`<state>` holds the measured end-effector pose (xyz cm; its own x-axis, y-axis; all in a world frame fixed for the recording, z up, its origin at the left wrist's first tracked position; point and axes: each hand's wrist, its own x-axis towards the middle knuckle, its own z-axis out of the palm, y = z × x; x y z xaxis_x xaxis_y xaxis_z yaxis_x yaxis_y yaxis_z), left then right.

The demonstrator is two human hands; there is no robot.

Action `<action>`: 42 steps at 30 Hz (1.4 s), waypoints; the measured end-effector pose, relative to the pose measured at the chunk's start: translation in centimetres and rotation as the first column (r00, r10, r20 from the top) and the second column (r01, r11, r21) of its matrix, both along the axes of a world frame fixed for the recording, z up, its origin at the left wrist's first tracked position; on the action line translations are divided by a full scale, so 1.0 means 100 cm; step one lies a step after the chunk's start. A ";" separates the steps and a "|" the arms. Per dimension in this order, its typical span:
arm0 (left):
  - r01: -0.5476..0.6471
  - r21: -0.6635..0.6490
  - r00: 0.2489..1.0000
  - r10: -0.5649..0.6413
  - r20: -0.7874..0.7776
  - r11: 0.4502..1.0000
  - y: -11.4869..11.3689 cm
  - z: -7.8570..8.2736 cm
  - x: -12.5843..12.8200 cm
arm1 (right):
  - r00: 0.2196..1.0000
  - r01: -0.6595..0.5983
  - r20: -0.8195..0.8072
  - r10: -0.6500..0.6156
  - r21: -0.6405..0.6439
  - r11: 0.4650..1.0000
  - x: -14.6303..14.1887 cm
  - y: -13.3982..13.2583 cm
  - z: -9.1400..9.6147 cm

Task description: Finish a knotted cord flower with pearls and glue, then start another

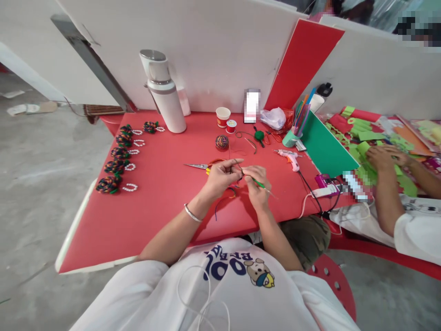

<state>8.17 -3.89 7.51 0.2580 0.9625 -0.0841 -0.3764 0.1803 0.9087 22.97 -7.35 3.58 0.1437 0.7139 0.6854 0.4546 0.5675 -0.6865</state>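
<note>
My left hand [222, 177] and my right hand [255, 184] meet over the red table [148, 216], both closed. The left pinches a thin multicoloured cord [227, 195] that hangs below it in a blue and red loop. The right grips a thin green-handled hook [260, 185] whose tip points toward the left fingers. A silver bangle [191, 214] circles my left wrist. Scissors with orange handles [203, 166] lie just beyond my left hand. A ball of multicoloured yarn [222, 141] sits farther back.
Several finished yarn rosettes with white bead loops [115, 168] line the table's left side. A white thermos [164, 94], paper cup [223, 116], pink glue gun [291, 159], pen holder [295, 131] and green board [324, 147] stand behind. Another person's hands [382, 156] work green paper at right.
</note>
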 end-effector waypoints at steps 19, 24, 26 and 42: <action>0.250 -0.124 0.964 -0.259 -0.066 0.960 0.012 0.005 -0.027 | 0.898 -0.423 0.054 0.437 -0.170 0.890 0.061 0.012 0.043; 0.187 -0.021 0.981 -0.188 -0.054 0.982 0.005 0.002 -0.012 | 0.938 -0.327 -0.155 0.311 -0.093 0.940 0.028 0.009 0.013; 0.146 0.016 0.989 -0.146 -0.040 0.989 0.001 0.002 -0.006 | 0.974 -0.182 -0.148 0.173 -0.048 0.982 0.011 0.006 0.002; 0.110 -0.080 0.989 -0.101 0.109 0.991 -0.001 0.004 -0.002 | 0.948 0.212 0.183 -0.260 0.243 0.947 -0.009 -0.013 -0.001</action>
